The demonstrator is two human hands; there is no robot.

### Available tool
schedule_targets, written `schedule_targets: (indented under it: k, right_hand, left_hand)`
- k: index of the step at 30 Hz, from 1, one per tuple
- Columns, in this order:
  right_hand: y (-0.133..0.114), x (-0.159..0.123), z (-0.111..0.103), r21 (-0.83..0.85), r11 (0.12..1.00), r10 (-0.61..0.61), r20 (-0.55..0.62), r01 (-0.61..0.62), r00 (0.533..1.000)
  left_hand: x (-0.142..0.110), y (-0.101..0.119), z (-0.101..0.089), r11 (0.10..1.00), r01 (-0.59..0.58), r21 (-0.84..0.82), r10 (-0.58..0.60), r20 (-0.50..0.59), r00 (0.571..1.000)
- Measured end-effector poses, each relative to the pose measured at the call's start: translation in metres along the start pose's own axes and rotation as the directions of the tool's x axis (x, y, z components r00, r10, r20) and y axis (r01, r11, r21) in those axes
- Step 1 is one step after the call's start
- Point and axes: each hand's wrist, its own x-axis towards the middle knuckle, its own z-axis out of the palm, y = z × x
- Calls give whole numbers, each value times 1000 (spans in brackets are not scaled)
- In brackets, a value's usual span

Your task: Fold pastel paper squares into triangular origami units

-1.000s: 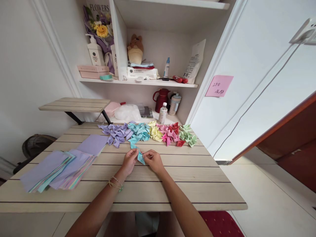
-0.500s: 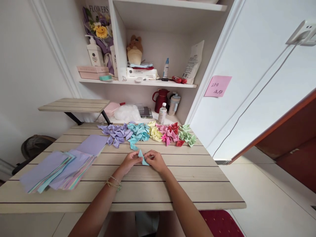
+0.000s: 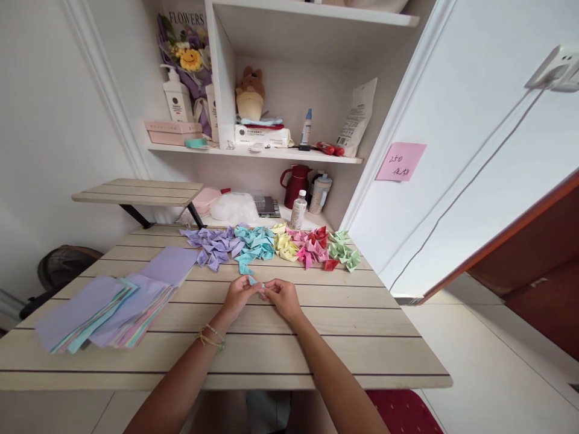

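A small folded piece of light-blue origami paper [image 3: 253, 281] is pinched between my two hands above the table, mostly covered by the fingers. My left hand [image 3: 240, 295] grips its left side with thumb and fingertips. From the right, my right hand [image 3: 282, 296] pinches the other side, and the fingertips of both hands nearly meet. Just beyond my hands lie folded paper pieces grouped by colour: purple ones [image 3: 215, 246], blue ones [image 3: 256, 243], yellow ones [image 3: 284, 245], pink ones [image 3: 310, 248] with some red, and green ones [image 3: 346, 253].
Stacks of coloured paper sheets [image 3: 85, 307] lie on the left of the slatted table [image 3: 362, 343]. A small raised wooden shelf [image 3: 140, 191] stands behind them. A clear bottle [image 3: 298, 209], a dark red jug [image 3: 296, 185] and a plastic bag [image 3: 234, 208] stand at the back.
The blue paper stood up as a pointed triangle before; now it is tilted and more hidden by my fingers. Both hands have closed in on it.
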Motion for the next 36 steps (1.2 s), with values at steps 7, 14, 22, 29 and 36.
schedule_targets:
  k: [7, 14, 22, 29, 36]
  right_hand:
    - [-8, 1, -11, -83, 987, -138, -18, 136, 990]
    - [-7, -2, -15, -239, 940, -256, -17, 245, 966]
    - [-14, 29, -19, -302, 924, -333, -330, 235, 884]
    - [-14, 47, -15, -514, 847, -236, -134, 136, 963]
    - [15, 11, -11, -448, 883, -250, -192, 141, 949]
  left_hand:
    - [2, 1, -5, 978, 13, -208, -41, -134, 990]
    - [1, 5, -3, 976, 40, -213, -52, -52, 997]
    - [6, 13, -13, 984, -139, -108, 112, -223, 968]
    - [-11, 57, -65, 882, -213, 421, 350, -279, 894]
    - [-76, 86, -202, 144, 320, 936, 440, -350, 827]
